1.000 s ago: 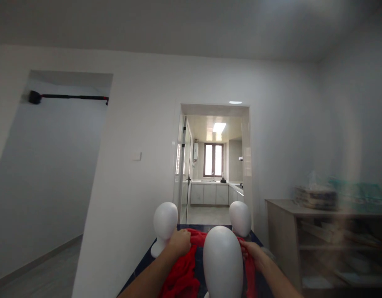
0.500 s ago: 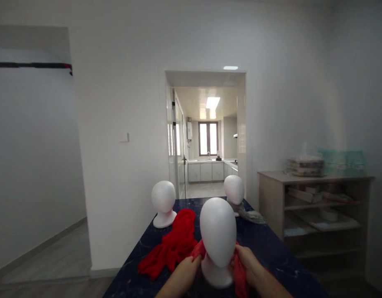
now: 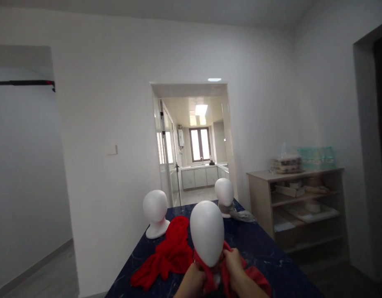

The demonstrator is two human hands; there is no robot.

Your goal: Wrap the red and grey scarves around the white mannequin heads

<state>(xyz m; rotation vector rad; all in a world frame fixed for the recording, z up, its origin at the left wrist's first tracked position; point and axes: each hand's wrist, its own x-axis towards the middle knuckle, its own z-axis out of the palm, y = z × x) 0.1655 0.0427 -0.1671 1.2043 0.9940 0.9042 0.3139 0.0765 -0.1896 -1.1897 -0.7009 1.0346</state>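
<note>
A white foam mannequin head stands upright at the near part of the dark blue table. A light red scarf passes around its neck, with one part lying on the table to the right. My left hand is closed on the scarf at the left of the neck. My right hand grips it at the right, below the chin. The fingertips are partly hidden. A brighter red knitted cloth lies crumpled to the left of the head.
A second foam head stands at the table's left edge. A third foam head stands at the far right with a grey scarf around its base. Right of the table is a wooden shelf unit; a doorway opens beyond.
Both hands have drawn the scarf in closer beneath the chin, and it now covers the front of the neck. The camera view has shifted to the right and tilted.
</note>
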